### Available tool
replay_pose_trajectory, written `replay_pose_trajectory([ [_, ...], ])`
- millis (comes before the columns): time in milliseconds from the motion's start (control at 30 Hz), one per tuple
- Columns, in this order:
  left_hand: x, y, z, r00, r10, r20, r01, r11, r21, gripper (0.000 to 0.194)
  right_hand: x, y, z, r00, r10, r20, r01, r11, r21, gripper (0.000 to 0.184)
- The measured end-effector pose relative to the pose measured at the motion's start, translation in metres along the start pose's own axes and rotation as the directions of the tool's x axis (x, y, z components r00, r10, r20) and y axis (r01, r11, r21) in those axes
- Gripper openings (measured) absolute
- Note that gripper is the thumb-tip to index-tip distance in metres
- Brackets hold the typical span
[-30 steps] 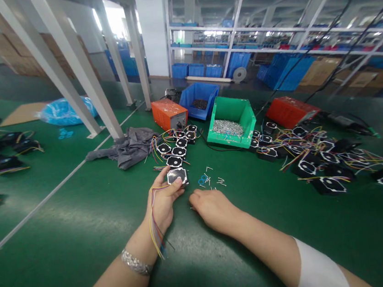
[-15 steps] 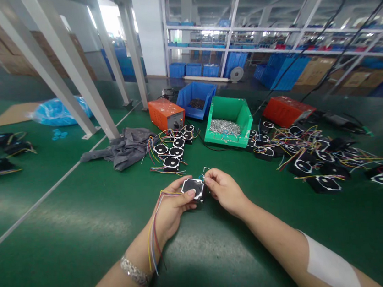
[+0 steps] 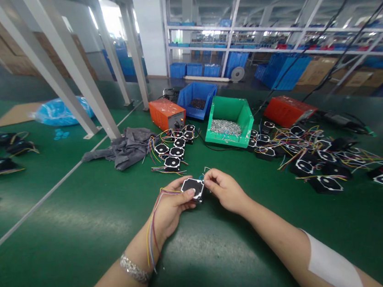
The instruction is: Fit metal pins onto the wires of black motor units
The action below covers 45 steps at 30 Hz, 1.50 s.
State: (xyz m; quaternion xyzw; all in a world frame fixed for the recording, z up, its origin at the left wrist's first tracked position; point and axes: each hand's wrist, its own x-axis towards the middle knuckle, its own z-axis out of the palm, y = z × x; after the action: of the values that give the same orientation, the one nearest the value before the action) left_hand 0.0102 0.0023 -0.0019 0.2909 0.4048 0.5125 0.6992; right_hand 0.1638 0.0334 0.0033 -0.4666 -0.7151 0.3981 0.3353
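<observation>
My left hand [image 3: 173, 205] is closed around a square black motor [image 3: 191, 188] with pale metal corners, thumb on its top face. The motor's coloured wires [image 3: 154, 221] drape over my left wrist. At the motor's right-hand corner my right hand [image 3: 225, 190] is pinched, fingertips almost touching it; whatever lies between them is too small and covered to make out. A blue ring [image 3: 201, 177] and a bent thin pin or screw [image 3: 207, 168] show just behind those fingers. Beyond my left hand stands a group of similar motors [image 3: 172, 163] with loose wires.
A green bin [image 3: 249, 127] full of small metal screws stands ahead, beside a blue bin [image 3: 205, 112] and an orange box with a knob [image 3: 167, 113]. Many wired motors [image 3: 327, 183] lie at right. At left are a grey cloth [image 3: 126, 148] and metal posts [image 3: 74, 60].
My left hand has lifted the motor away from the group and brought it right and nearer. My right hand has risen from the table to the motor's corner. Little differs over the last half second.
</observation>
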Motion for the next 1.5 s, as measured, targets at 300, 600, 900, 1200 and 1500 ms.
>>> replay_pose_trajectory([
  [300,0.001,0.005,-0.004,0.999,0.027,-0.02,-0.026,1.0,0.015,0.04,0.005,-0.001,-0.017,0.997,0.056,0.052,-0.046,0.984,-0.171,0.005],
  [600,0.006,0.003,-0.006,1.0,0.024,-0.007,-0.024,0.999,0.022,0.027,0.006,0.023,-0.02,0.956,0.004,0.293,0.174,0.797,-0.578,0.008],
  [900,0.002,0.003,-0.006,0.995,-0.057,0.08,0.058,0.998,0.001,0.025,0.001,-0.002,-0.009,0.984,0.124,0.131,-0.147,0.97,0.193,0.011],
  [1200,0.0,0.0,-0.004,0.98,-0.077,0.184,0.071,0.997,0.038,0.029,-0.004,-0.011,-0.001,0.973,0.171,0.153,-0.229,0.776,0.588,0.025],
  [1500,0.0,0.001,-0.004,0.982,-0.072,0.173,0.068,0.997,0.032,0.028,-0.002,-0.013,-0.008,0.978,0.14,0.157,-0.183,0.935,0.305,0.013],
])
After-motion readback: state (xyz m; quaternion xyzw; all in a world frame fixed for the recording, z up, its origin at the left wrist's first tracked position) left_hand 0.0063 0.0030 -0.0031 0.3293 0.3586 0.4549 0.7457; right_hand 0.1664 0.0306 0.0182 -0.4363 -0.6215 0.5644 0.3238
